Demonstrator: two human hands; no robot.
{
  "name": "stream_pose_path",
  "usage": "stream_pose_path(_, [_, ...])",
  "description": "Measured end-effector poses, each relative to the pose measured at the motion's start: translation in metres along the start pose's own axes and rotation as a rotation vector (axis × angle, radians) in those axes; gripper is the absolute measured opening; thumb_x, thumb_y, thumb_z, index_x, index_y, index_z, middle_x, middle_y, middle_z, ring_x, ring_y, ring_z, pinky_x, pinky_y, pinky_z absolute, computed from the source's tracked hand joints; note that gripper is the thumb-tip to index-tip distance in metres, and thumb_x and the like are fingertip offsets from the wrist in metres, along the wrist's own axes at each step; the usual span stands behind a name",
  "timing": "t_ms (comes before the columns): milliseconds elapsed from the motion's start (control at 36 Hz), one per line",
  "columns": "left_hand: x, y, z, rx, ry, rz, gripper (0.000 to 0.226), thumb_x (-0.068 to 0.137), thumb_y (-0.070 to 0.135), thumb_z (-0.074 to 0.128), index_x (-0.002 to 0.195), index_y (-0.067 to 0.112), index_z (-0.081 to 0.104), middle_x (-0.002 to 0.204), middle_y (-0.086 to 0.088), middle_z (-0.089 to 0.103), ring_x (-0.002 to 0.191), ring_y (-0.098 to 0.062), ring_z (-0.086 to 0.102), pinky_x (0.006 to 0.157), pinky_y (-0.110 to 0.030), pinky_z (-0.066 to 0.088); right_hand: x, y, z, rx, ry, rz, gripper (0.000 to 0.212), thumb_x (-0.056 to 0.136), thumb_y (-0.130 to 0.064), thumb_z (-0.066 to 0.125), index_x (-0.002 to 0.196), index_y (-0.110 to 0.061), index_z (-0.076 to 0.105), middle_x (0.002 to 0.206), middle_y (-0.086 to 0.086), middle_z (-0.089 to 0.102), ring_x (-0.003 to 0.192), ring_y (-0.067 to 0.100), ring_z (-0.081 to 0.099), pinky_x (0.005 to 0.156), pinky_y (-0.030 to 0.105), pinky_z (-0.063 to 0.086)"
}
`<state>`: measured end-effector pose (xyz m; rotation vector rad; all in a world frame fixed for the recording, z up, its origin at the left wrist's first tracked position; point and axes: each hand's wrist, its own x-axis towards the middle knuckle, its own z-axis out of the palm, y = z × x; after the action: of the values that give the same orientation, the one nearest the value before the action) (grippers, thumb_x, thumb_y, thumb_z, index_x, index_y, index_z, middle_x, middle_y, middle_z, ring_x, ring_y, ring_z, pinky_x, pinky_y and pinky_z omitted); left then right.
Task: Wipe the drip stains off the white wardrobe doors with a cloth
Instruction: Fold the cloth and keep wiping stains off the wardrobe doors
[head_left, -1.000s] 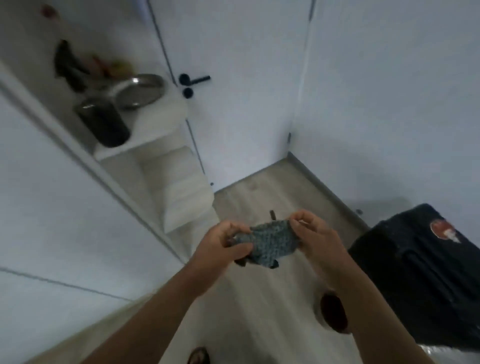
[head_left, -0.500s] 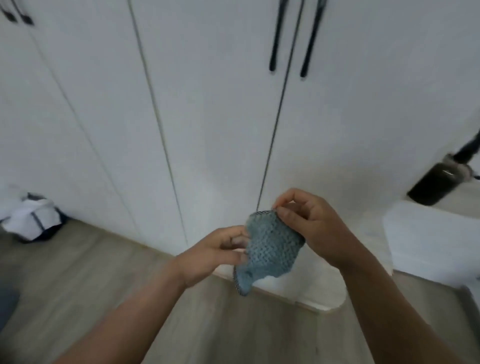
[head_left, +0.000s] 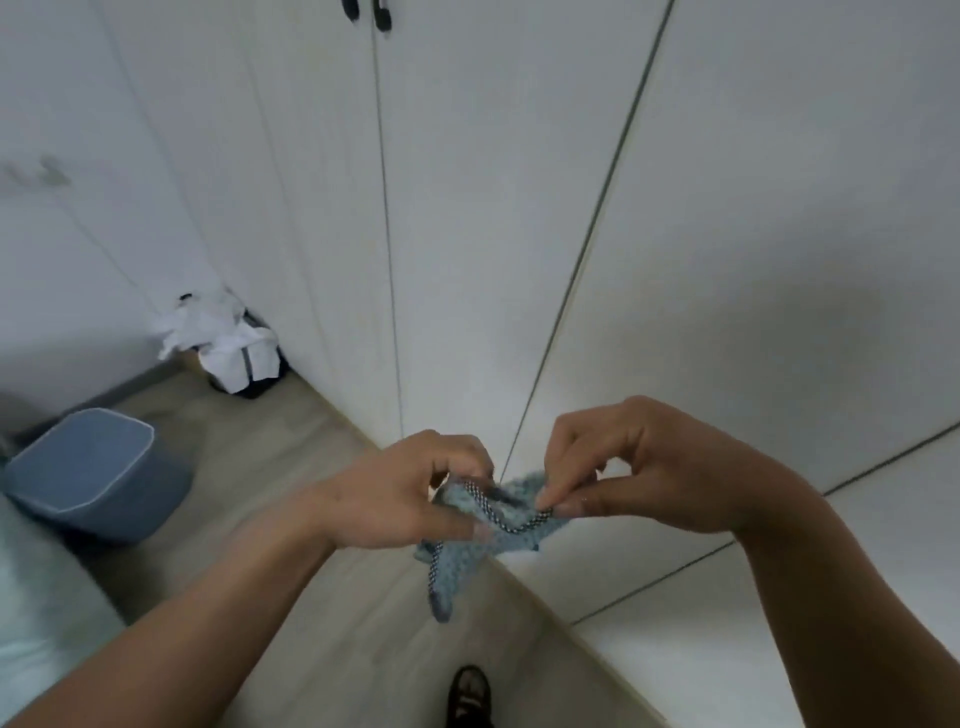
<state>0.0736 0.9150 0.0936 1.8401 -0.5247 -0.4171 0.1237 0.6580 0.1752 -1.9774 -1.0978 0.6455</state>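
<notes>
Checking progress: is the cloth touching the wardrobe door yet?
No: the left hand and right hand hold the cloth clear of the wardrobe doors.

Blue waste bin (head_left: 78, 499), open top, stands on the grey wood-look floor (head_left: 270, 457) at left. Further back in the corner is a smaller dark bin (head_left: 254, 387) with a crumpled white bag (head_left: 228, 343) spilling over its rim. The bins are apart. Dark shoe (head_left: 470, 696) at bottom edge. Pale blurred surface (head_left: 31, 597) lower left, can't tell what.

Both forearms extended forward, hands near each other. Left hand (head_left: 410, 493) pinches cloth (head_left: 467, 553) edge, thumb against fingertips; right hand (head_left: 639, 467) pinches likewise, fingers curled.
</notes>
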Motion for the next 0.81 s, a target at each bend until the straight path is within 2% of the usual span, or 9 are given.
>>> stream_pose_path(28, [0.002,-0.001,-0.008,0.023,0.070,0.019,0.022,0.078,0.012,0.082,0.080,0.028,0.068,0.098,0.005,0.060,0.085,-0.017,0.061,0.071,-0.040,0.053,0.010,0.005,-0.004,-0.036,-0.029,-0.003,0.012,0.087,-0.022,0.079,0.097,-0.028,0.081,0.091,-0.010,0.070,0.083,0.020,0.065,0.071,0.025,0.053])
stream_pose_path(83, [0.006,-0.008,-0.020,-0.052,0.199,0.047,0.028,0.071,0.001,0.083,0.076,0.025,0.071,0.104,0.001,0.057,0.089,-0.022,0.062,0.066,-0.045,0.055,0.028,0.017,-0.013,-0.097,-0.058,-0.016,0.010,0.088,-0.020,0.079,0.094,-0.028,0.080,0.093,-0.011,0.068,0.085,0.018,0.066,0.072,0.024,0.053])
stream_pose_path(194, [0.009,-0.019,-0.048,-0.065,0.434,0.039,0.027,0.065,-0.005,0.082,0.069,0.018,0.068,0.104,-0.006,0.057,0.096,-0.020,0.060,0.085,-0.045,0.049,0.071,0.039,-0.032,-0.251,-0.011,-0.043,0.015,0.084,-0.022,0.082,0.088,-0.032,0.071,0.093,-0.013,0.063,0.087,0.012,0.063,0.075,0.023,0.050])
stream_pose_path(306, [0.013,-0.026,-0.068,0.035,0.542,0.038,0.025,0.067,0.000,0.084,0.070,0.019,0.068,0.108,-0.001,0.060,0.101,-0.020,0.064,0.080,-0.044,0.057,0.112,0.055,-0.038,-0.371,0.111,0.014,0.023,0.079,-0.030,0.086,0.081,-0.033,0.064,0.093,-0.011,0.057,0.086,0.007,0.057,0.078,0.022,0.045])
stream_pose_path(500, [0.024,-0.051,-0.117,0.085,0.574,-0.001,0.043,0.068,-0.010,0.072,0.063,0.027,0.052,0.106,0.006,0.072,0.103,-0.017,0.069,0.083,-0.026,0.051,0.193,0.067,-0.048,-0.434,0.188,0.076,0.028,0.093,-0.038,0.069,0.075,-0.033,0.048,0.089,-0.007,0.052,0.082,0.009,0.053,0.069,0.023,0.038])
stream_pose_path(611, [0.019,-0.082,-0.152,0.029,0.662,0.023,0.047,0.074,-0.023,0.070,0.064,0.016,0.048,0.106,0.002,0.075,0.100,-0.015,0.070,0.082,-0.022,0.050,0.239,0.072,-0.043,-0.488,0.027,0.229,0.030,0.095,-0.040,0.065,0.077,-0.022,0.049,0.083,-0.003,0.055,0.077,0.017,0.053,0.068,0.035,0.044])
stream_pose_path(694, [0.009,-0.106,-0.176,0.084,0.711,0.078,0.045,0.071,-0.021,0.072,0.065,0.018,0.051,0.102,-0.001,0.074,0.093,-0.014,0.069,0.077,-0.017,0.049,0.278,0.068,-0.029,-0.539,-0.093,0.337,0.030,0.094,-0.041,0.066,0.081,-0.017,0.054,0.080,-0.004,0.057,0.070,0.013,0.050,0.062,0.030,0.040])
stream_pose_path(750, [-0.002,-0.123,-0.195,0.121,0.711,0.057,0.047,0.066,-0.019,0.076,0.063,0.020,0.051,0.096,0.001,0.073,0.086,-0.009,0.068,0.071,-0.012,0.046,0.303,0.057,-0.022,-0.492,-0.001,0.296,0.026,0.092,-0.036,0.071,0.079,-0.017,0.059,0.078,-0.005,0.059,0.067,0.009,0.050,0.059,0.024,0.039])
stream_pose_path(806, [-0.011,-0.142,-0.216,0.109,0.670,0.045,0.046,0.067,-0.019,0.079,0.066,0.021,0.057,0.100,0.003,0.072,0.094,-0.009,0.069,0.074,-0.018,0.050,0.321,0.043,-0.017,-0.431,0.110,0.173,0.023,0.087,-0.032,0.076,0.075,-0.020,0.061,0.078,-0.007,0.062,0.072,0.010,0.055,0.062,0.020,0.041])
